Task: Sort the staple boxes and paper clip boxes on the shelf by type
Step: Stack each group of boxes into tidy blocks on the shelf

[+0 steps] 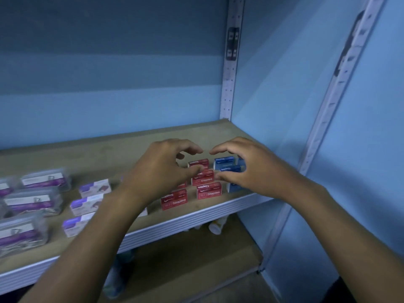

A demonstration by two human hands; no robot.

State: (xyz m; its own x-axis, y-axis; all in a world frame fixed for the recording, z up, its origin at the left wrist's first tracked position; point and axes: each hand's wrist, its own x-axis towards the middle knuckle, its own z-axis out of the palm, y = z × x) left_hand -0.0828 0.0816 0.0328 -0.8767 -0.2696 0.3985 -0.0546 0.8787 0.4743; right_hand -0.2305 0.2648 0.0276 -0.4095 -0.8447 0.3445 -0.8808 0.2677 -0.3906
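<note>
Head view: we hold both hands over the small red cardboard staple boxes (206,182) on the tan wooden shelf (94,154). Our left hand (159,169) and right hand (247,167) hover with fingers curled, grasping nothing, probably to square up that cluster. Just right of the red boxes sit small blue cardboard boxes (227,166); left of them lie white-and-purple boxes (87,205), and further left clear plastic cases with purple labels (32,203), seemingly already grouped by type.

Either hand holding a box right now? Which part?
Cannot tell: left hand and right hand curl over the red staple boxes, contact blurred.
</note>
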